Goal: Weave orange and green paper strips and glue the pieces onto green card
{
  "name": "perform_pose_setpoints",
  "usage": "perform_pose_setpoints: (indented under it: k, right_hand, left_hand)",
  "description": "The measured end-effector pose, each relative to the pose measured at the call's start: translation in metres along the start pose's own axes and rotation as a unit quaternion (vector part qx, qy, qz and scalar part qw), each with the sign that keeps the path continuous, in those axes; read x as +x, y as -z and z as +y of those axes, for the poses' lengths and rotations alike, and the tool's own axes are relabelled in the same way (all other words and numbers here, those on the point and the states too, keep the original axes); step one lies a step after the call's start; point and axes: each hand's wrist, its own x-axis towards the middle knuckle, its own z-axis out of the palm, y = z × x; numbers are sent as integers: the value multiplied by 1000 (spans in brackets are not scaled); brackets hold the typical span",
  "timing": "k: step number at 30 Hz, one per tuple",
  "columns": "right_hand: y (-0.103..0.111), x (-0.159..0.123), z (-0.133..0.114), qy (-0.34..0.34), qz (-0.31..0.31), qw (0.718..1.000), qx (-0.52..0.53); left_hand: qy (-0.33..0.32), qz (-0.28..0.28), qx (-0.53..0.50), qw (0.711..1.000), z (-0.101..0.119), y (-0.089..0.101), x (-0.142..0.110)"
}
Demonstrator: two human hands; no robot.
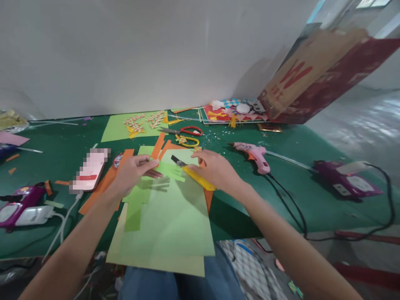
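Broadly, a plain pale wall (150, 58) fills the upper part of your view, and below it a green table (243, 225) runs from side to side. To the right, past the table's edge, the shiny floor (365, 121) looks blurred. Your legs, in blue jeans (150, 283), show under the near edge, with a checked cloth (253, 266) lower down beside them.

A brown and dark red paper bag (300, 79) leans at the table's far right. In front of you, pale green sheets (175, 225) overlap and jut past the near edge. Your hands are apart above them: your left hand (139, 168) pinches orange strips (158, 145), and your right hand (218, 168) is closed around a yellow cutter (200, 178), its dark blade pointing toward the left one.

Right of them lies a pink glue gun (256, 156), its black cord running off the near edge; farther right sits a purple power strip (350, 179), with another (26, 204) at far left. A phone (90, 168), partly masked by blurred squares, lies left of your left hand. Beyond the sheets are red-handled scissors (187, 131) and yellow-handled scissors (189, 141), near small woven paper pieces (136, 123).
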Motion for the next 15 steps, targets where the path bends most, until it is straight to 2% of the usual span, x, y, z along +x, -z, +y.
perform_pose_setpoints:
  k: [3,7,11,13,15]
  right_hand:
    - [-9,-27,-1,-6,-49,994,-95]
    - [-9,-40,3,0,-86,990,-110]
    - [-3,-43,9,-2,-64,991,-114]
    - [-2,-43,12,-15,-43,992,-119]
    - [-2,-44,15,-25,-16,992,-124]
  left_hand:
    - [16,3,-38,999,9,-15,-21]
    - [47,-8,-35,998,3,-41,-37]
    - [123,-11,57,991,-17,-52,-39]
    - [132,-21,121,984,-22,-51,-38]
    - [109,-28,206,972,-23,-49,-38]
